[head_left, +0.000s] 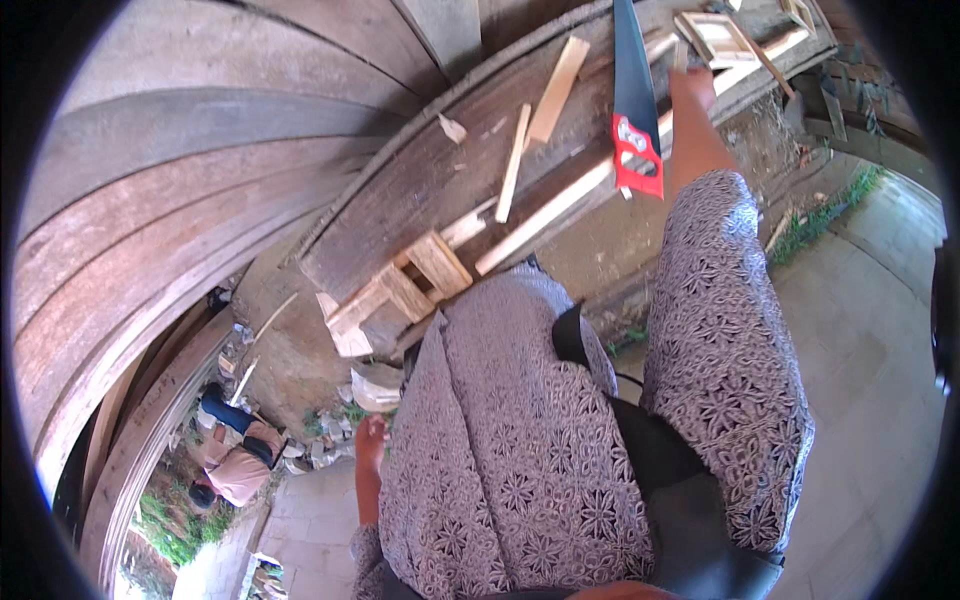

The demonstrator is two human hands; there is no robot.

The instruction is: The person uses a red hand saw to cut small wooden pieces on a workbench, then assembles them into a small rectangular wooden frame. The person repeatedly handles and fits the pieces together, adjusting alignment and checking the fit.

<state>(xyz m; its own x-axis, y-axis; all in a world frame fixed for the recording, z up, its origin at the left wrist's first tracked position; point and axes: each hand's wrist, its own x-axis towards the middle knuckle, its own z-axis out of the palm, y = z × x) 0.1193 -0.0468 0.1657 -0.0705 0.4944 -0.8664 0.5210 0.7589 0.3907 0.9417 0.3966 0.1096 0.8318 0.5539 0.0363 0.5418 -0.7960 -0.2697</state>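
At the far right of the workbench (370, 210), my right hand (692, 88) is closed on a short pale wood strip (681, 54) that sticks up from its fingers. Just left of that arm lies a handsaw (636, 90) with a dark blade and a red handle, the handle toward me. A small wooden frame (728, 40) rests beyond my right hand. My left hand (371, 438) hangs low at my side, away from the bench, its fingers curled with nothing visible in them.
A long pale batten (550, 218) runs along the bench. Two loose wood pieces, a board (558, 90) and a thin strip (513, 165), lie behind it. Another wooden frame (437, 265) sits at the near left end. Stacked planks (200, 140) fill the left. A person (240, 465) is farther off, lower left.
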